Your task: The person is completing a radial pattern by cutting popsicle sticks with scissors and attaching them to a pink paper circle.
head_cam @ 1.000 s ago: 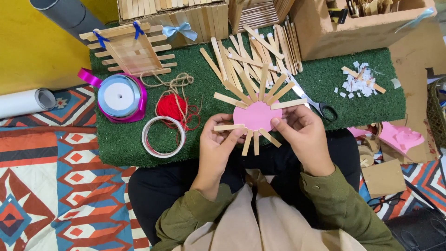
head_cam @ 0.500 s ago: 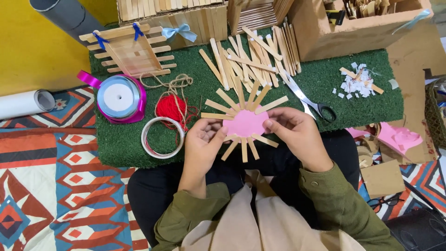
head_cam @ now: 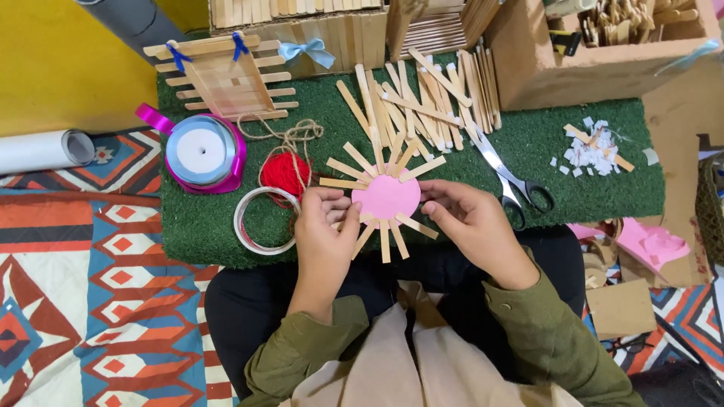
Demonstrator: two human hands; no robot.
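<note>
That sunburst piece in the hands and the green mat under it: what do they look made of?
Pink disc: matte paper or thin foam, flat and uncreased. Spokes: pale, unfinished flat wooden sticks with visible grain colour. Green mat: fuzzy pile, likely artificial turf.

The single camera sat on the person's head and looked almost straight down over the lap. It faced forward and downward, so the far edge of the green mat [head_cam: 603, 188] lay at the top of the frame and the olive sleeves at the bottom. It was close: both hands filled the centre, within arm's reach. The patterned rug [head_cam: 90, 301] ran along the left side. No second view shared the scene.
</note>
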